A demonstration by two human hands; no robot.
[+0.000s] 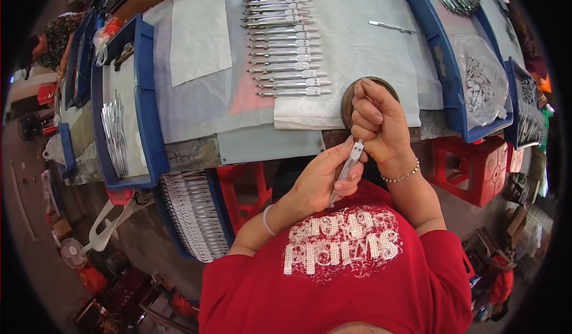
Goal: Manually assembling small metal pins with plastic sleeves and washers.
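Observation:
A slim silver drawing compass (344,170), with two dark dots on its flat head, is gripped in my left hand (325,178) in front of my chest, its legs slanting down toward me. My right hand (376,116) is closed just above the head, fingers curled and thumb up; they hide whatever they hold. Behind that hand, partly covered, lies a round brown dish-like piece (347,106) at the table's near edge. A column of similar compasses (292,70) lies on the white sheet, points to the left. One lone silver piece (391,27) lies farther right.
Blue trays flank the work surface: the left one (145,104) holds long thin metal parts, the right one (444,72) a clear bag (481,81) of small silver parts. Below the edge are a filled blue crate (193,215) and a red stool (471,170).

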